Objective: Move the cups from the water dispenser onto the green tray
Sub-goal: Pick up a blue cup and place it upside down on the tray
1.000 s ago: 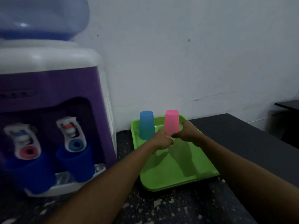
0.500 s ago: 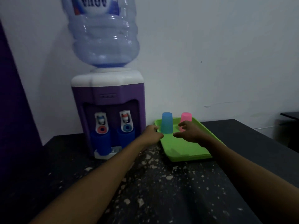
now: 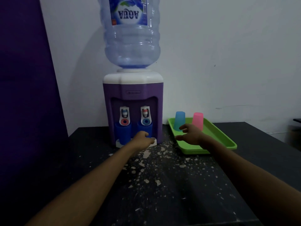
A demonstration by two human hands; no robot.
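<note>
A purple water dispenser [image 3: 133,95] stands at the back of the dark table. Two dark blue cups sit under its taps, the left one [image 3: 123,133] and the right one [image 3: 144,128]. My left hand [image 3: 143,139] is at the base of the right blue cup, partly covering it; whether it grips the cup I cannot tell. The green tray [image 3: 216,137] lies to the right of the dispenser. A light blue cup [image 3: 179,119] and a pink cup [image 3: 197,120] stand upside down at its far end. My right hand [image 3: 189,135] hovers open over the tray's near left part, holding nothing.
A large clear water bottle [image 3: 132,33] sits on top of the dispenser. The black table [image 3: 162,185] has white paint chips in front of the dispenser. A purple panel [image 3: 24,79] rises at the left, and a white wall is behind.
The view has pulled back from the tray. Both hands let go of the pink cup; my left hand moved left to the dispenser's right cup, and my right hand opened over the tray.
</note>
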